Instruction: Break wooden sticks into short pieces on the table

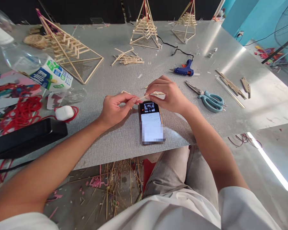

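head: stick (144, 96) crosswise between hands (115, 108)

A broad grey table (124, 140) with a woven-looking texture fills the scene, and its far right stretch (227, 56) gleams where light glances off. Behind it runs a dark wall (74, 11), nearly black. Off to the right, a bright turquoise wall (244, 16) catches the eye. Below the table edge there's a grey floor (91, 191), littered with thin straws and pink scraps. On the right, a hard strip of light (270, 163) cuts across the pale floor.
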`<action>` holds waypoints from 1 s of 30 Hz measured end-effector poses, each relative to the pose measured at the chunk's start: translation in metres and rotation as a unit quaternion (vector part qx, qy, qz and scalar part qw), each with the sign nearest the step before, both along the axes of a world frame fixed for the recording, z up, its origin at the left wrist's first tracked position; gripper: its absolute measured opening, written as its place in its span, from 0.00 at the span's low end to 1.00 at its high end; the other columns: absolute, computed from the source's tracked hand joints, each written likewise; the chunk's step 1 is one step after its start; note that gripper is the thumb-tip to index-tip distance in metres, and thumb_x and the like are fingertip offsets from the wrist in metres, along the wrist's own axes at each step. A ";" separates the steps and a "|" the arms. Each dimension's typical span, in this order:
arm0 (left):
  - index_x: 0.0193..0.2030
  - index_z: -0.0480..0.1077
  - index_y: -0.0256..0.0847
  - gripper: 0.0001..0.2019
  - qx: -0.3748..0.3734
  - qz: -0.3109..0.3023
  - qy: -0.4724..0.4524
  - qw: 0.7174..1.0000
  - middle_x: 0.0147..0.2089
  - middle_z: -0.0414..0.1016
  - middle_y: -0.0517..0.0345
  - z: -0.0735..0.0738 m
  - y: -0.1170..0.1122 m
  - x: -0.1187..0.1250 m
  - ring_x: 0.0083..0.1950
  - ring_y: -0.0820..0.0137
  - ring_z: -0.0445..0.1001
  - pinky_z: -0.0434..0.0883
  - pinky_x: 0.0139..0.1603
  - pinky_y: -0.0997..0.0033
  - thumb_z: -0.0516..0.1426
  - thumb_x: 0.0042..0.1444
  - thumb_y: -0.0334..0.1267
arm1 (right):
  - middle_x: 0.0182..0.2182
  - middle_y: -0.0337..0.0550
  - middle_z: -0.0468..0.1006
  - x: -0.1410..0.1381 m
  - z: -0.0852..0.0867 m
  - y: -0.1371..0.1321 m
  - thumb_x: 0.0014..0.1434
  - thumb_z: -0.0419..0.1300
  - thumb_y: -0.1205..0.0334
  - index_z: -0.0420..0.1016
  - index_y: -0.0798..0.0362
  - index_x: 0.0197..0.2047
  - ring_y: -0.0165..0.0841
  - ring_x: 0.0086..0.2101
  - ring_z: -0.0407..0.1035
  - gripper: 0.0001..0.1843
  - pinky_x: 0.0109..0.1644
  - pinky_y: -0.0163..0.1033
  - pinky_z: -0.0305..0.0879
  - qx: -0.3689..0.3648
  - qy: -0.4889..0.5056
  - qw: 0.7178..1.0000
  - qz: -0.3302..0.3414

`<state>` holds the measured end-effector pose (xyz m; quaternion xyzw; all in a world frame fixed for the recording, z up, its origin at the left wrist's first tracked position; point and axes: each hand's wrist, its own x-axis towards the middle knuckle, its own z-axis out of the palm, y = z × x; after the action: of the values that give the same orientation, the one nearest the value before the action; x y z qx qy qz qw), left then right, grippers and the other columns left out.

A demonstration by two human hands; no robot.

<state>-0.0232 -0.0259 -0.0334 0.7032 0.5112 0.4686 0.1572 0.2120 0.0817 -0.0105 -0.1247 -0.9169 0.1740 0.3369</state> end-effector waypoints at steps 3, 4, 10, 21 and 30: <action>0.41 0.85 0.45 0.11 -0.002 0.009 -0.005 1.000 0.40 0.90 0.57 -0.001 0.000 0.000 0.36 0.69 0.86 0.82 0.42 0.69 0.62 0.70 0.44 | 0.45 0.44 0.88 0.000 0.000 0.000 0.73 0.60 0.60 0.83 0.50 0.44 0.40 0.46 0.78 0.10 0.58 0.51 0.66 -0.002 0.008 1.000 0.002; 0.41 0.84 0.44 0.11 -0.002 0.011 -0.011 1.000 0.39 0.90 0.57 -0.002 0.000 0.000 0.36 0.69 0.86 0.82 0.42 0.70 0.62 0.70 0.44 | 0.45 0.44 0.88 -0.001 0.000 0.000 0.73 0.60 0.60 0.83 0.50 0.44 0.39 0.46 0.78 0.10 0.58 0.51 0.66 -0.001 0.012 1.000 0.004; 0.45 0.82 0.42 0.11 -0.016 0.005 -0.062 0.998 0.39 0.89 0.54 -0.011 0.002 -0.001 0.37 0.69 0.86 0.82 0.42 0.70 0.61 0.72 0.46 | 0.44 0.45 0.88 -0.001 -0.002 0.000 0.72 0.61 0.62 0.84 0.52 0.44 0.39 0.46 0.79 0.09 0.57 0.49 0.66 0.006 0.014 1.000 0.022; 0.41 0.87 0.48 0.10 -0.027 0.022 -0.023 0.999 0.40 0.89 0.57 -0.010 0.005 -0.001 0.38 0.66 0.86 0.83 0.44 0.66 0.67 0.64 0.49 | 0.49 0.48 0.86 -0.003 -0.004 -0.007 0.73 0.62 0.51 0.82 0.50 0.51 0.43 0.50 0.75 0.14 0.61 0.51 0.65 -0.053 -0.045 0.998 -0.004; 0.45 0.87 0.45 0.10 -0.010 0.070 -0.047 0.996 0.42 0.90 0.54 -0.013 0.008 0.000 0.41 0.67 0.87 0.80 0.40 0.71 0.65 0.67 0.46 | 0.80 0.59 0.51 0.003 -0.009 -0.017 0.44 0.79 0.29 0.52 0.45 0.82 0.62 0.79 0.40 0.73 0.82 0.71 0.45 -0.110 -0.277 0.954 -0.033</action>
<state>-0.0228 -0.0182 -0.0465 0.6412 0.5560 0.5060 0.1543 0.2151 0.0650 -0.0199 -0.2343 -0.9448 0.2211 0.0592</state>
